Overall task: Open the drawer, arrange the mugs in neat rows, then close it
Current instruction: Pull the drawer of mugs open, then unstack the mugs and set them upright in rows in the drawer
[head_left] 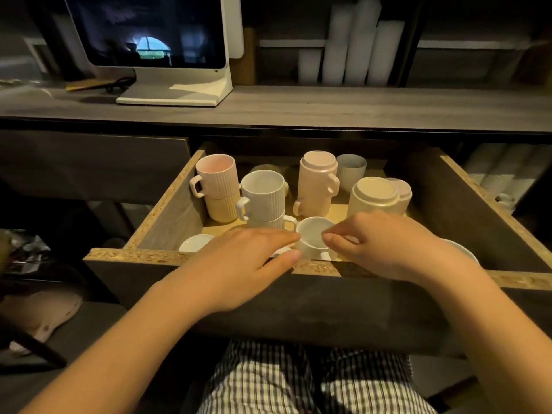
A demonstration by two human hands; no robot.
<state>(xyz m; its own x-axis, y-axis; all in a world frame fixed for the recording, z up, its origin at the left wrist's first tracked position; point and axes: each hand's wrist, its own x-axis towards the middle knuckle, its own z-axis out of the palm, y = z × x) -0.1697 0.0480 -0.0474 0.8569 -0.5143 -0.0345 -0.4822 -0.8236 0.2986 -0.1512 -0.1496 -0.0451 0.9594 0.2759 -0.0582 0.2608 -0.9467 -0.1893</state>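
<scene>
Reaching over the front of the open drawer [134,254], both hands meet at a small white mug [313,231]. It stands upright just inside the front wall, at the centre of the frame. I see the left hand [248,264] flat, fingers straight and close together, their tips touching the mug's left side. The right hand [385,246] is curled, its fingertips [330,239] bunched on the mug's right rim in what looks to me like a pinch. The mug's handle points toward the drawer front, between the two hands.

Just behind it, a white ribbed mug [263,192] sits stacked on another white mug [279,221]. Left of that, against the drawer's left wall, a pink ribbed mug [216,174] is stacked on a cream mug [221,208]. Right of centre a pink stack [316,180] stands upside down, with a grey cup [352,170] behind it. Further right is an upturned cream mug [373,195], touching a pink one [403,189] behind it. A white saucer [195,243] lies in the near left corner, and a white dish [463,249] shows past the right wrist.

Above the drawer runs a grey wooden counter [358,106]. At the upper left a dark screen [149,31] on a white stand shows only a reflection. Stacks of white cups [352,46] stand at the upper right. Checked trousers [298,383] fill the bottom of the frame.
</scene>
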